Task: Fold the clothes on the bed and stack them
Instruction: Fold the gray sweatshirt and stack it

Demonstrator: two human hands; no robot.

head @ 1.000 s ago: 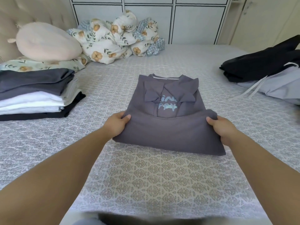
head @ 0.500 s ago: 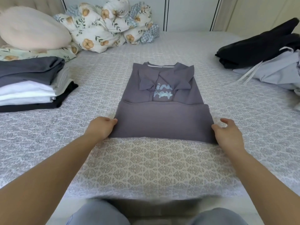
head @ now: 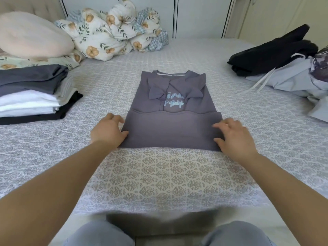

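Lower edge of view blurred: a dark smear near the bed's near edge, not identifiable, with grey-clad knees below it. Light blue print on the grey T-shirt (head: 171, 110) is half covered by the folded-in sleeves and the turned-up hem, so it is unreadable. The shirt lies flat mid-bed (head: 168, 178), neck away from the person, bottom part folded up over itself. Left hand (head: 107, 132) rests at the shirt's near left corner, fingers relaxed and loosely spread, thumb touching the fabric edge, gripping nothing. Right hand (head: 234, 135) lies at the near right corner, fingers straight and apart, fingertips on the cloth. Folded stack (head: 33, 96) at the left, cut off by the frame: dark grey on top, white beneath, black at the bottom. Unfolded pile (head: 284, 63) at the right, black over pale blue, partly out of frame. Floral bedding (head: 113, 32) and a pale cushion (head: 30, 34) at the head.
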